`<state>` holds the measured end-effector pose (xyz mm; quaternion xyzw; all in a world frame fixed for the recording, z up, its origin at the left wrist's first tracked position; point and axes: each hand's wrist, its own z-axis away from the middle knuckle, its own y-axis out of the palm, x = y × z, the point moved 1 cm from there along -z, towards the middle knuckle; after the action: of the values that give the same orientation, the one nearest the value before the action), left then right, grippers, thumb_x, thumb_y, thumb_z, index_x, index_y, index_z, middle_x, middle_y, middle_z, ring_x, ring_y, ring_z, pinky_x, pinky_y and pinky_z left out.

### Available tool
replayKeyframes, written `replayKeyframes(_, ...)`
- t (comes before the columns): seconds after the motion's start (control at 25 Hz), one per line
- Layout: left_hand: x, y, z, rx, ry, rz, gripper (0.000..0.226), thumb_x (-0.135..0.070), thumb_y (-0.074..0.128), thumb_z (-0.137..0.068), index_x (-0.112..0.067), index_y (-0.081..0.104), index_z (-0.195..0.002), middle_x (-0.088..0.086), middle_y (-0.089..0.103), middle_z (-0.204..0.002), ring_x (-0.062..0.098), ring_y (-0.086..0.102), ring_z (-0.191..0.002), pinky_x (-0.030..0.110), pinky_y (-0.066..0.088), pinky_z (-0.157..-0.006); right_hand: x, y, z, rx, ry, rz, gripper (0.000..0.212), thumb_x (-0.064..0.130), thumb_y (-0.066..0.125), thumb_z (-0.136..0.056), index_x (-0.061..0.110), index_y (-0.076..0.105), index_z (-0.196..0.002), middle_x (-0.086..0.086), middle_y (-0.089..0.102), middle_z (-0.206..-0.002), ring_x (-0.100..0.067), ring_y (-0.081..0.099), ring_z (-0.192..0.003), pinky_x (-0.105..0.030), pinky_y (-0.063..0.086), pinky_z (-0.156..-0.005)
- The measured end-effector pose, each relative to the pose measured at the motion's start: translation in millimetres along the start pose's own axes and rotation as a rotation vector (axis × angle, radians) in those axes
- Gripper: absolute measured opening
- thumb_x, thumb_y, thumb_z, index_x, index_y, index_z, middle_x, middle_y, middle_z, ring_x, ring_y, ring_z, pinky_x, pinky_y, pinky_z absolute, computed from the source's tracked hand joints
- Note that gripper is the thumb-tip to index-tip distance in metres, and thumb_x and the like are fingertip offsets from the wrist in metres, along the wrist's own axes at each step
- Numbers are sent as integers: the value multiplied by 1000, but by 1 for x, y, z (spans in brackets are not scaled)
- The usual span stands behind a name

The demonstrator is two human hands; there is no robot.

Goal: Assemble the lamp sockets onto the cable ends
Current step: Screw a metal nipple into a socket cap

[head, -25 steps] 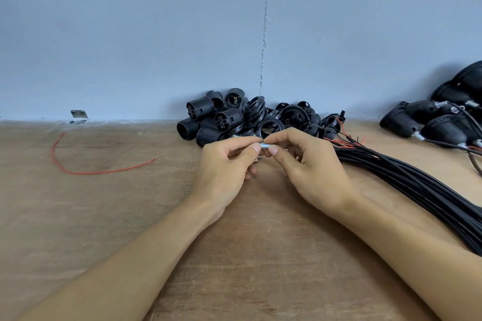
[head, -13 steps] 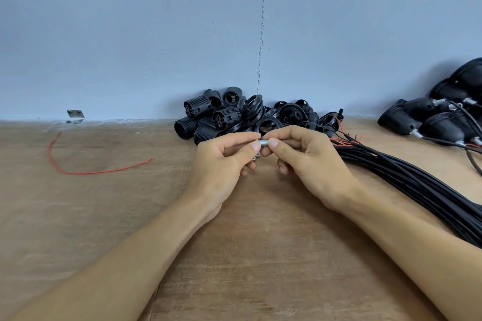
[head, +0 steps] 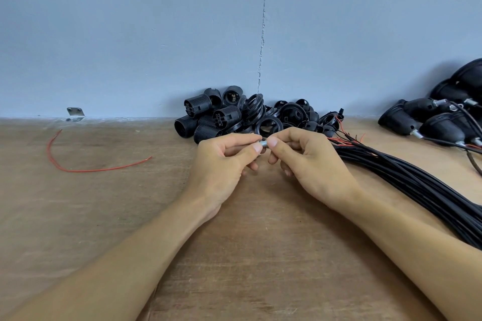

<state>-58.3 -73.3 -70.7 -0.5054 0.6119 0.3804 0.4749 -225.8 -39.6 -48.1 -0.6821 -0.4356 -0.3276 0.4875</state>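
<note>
My left hand (head: 221, 161) and my right hand (head: 310, 161) meet at the middle of the bench, just in front of the parts pile. Between their thumbs and forefingers they pinch a small silver metal tube (head: 263, 143); most of it is hidden by the fingertips. A pile of black lamp socket parts (head: 234, 117), threaded bodies and rings, lies against the wall behind the hands. A thick bundle of black cables (head: 407, 180) with red wire ends runs from behind my right hand to the right edge.
Several assembled black sockets on cables (head: 430, 122) lie at the far right by the wall. A loose red wire (head: 78, 168) curls on the wooden bench (head: 104, 216) at the left. A small metal bracket (head: 75, 113) sits at the wall's foot.
Both hands have lifted slightly and stayed together on the small metal tube. My fingers have shifted a little around it. Nothing else has moved.
</note>
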Motion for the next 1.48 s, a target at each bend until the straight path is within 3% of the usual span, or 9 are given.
replayKeyframes(0.36,-4,3,4,11,51,-30,20,-11,76,-91,-29,78,-99,-7,80,-92,10,72,-70,15,50,-61,-2,3,-2,-26,54,155,55,55,47,-99,17,61,-62,6,55,-49,-4,45,-45,-14,36,-50)
replayKeyframes(0.52,-5,4,5,14,62,-24,20,-10,76,-90,-29,80,-96,-5,80,-89,8,70,-67,13,50,-59,-4,5,-2,-53,71,-48,27,41,60,-97,17,64,-86,3,63,-60,-9,51,-48,-22,42,-51)
replayKeyframes(0.76,-3,2,3,-34,50,-35,17,-12,75,-91,-27,79,-99,-5,80,-87,9,70,-68,15,49,-59,-3,3,-4,40,85,-357,14,13,72,-89,2,68,-97,-8,66,-69,-15,61,-61,-28,54,-61)
replayKeyframes(0.84,-3,2,3,-32,63,-34,17,-11,75,-91,-25,78,-100,-5,80,-88,8,70,-68,14,49,-60,-4,3,-5,45,119,-339,16,18,71,-92,2,69,-92,-7,64,-68,-14,56,-55,-26,50,-54)
replayKeyframes(0.96,-4,4,4,-21,101,-56,19,-9,75,-91,-25,78,-101,-8,80,-90,7,71,-68,12,50,-62,-5,5,-6,38,193,-272,43,45,58,-97,8,67,-76,-3,61,-61,-13,45,-45,-22,37,-42)
replayKeyframes(1.04,-4,5,4,-26,109,-77,19,-10,75,-91,-26,78,-102,-9,79,-90,7,71,-68,12,51,-64,-5,7,-7,29,200,-231,53,55,50,-98,10,65,-75,-4,62,-61,-15,49,-46,-24,38,-42)
replayKeyframes(1.24,-2,3,3,-59,71,-54,17,-10,74,-91,-22,78,-102,-7,79,-88,8,70,-66,13,49,-60,-7,4,-6,70,114,-255,19,30,64,-97,11,65,-94,-2,62,-72,-14,53,-57,-22,42,-51)
replayKeyframes(1.4,-2,4,3,-51,79,-78,18,-12,75,-91,-27,78,-100,-10,79,-91,10,71,-66,13,50,-61,-7,4,-7,-1,136,-126,49,56,50,-98,16,64,-72,2,60,-60,-9,47,-46,-17,38,-47)
replayKeyframes(1.48,-2,4,3,-54,74,-66,18,-11,75,-91,-26,78,-101,-9,79,-90,10,71,-65,13,50,-60,-5,2,-6,-6,94,-162,37,48,57,-97,15,65,-83,1,63,-67,-13,51,-50,-19,40,-48)
